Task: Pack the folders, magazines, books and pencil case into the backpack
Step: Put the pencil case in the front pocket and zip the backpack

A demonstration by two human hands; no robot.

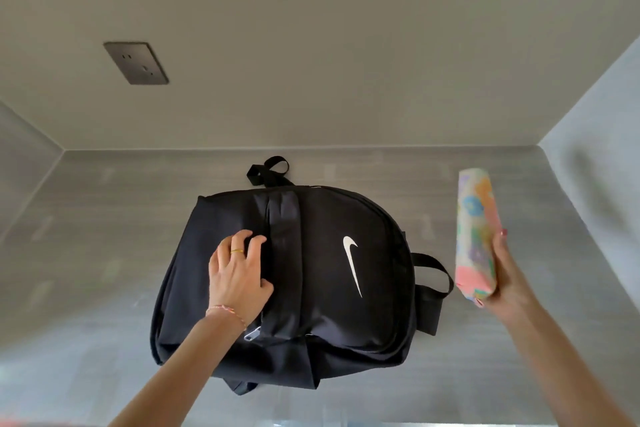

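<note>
Pencil case to be packed into backpack

The backpack (311,274), mid-counter, is pinched at its front pocket by the left hand (239,274); the pencil case (474,236) is gripped by the right hand (505,274) beside it. The pocket should be held wide before insertion.

You are looking down at a grey countertop (104,253) with a faint streaked grain, set into a recess. A plain beige back wall (329,45) rises behind it, meeting the surface in a straight seam. A dark rectangular socket plate (136,63) sits on that wall, upper left. Paler side walls (595,135) close in on both sides. Soft, even light, with dull reflections on the countertop.
</note>
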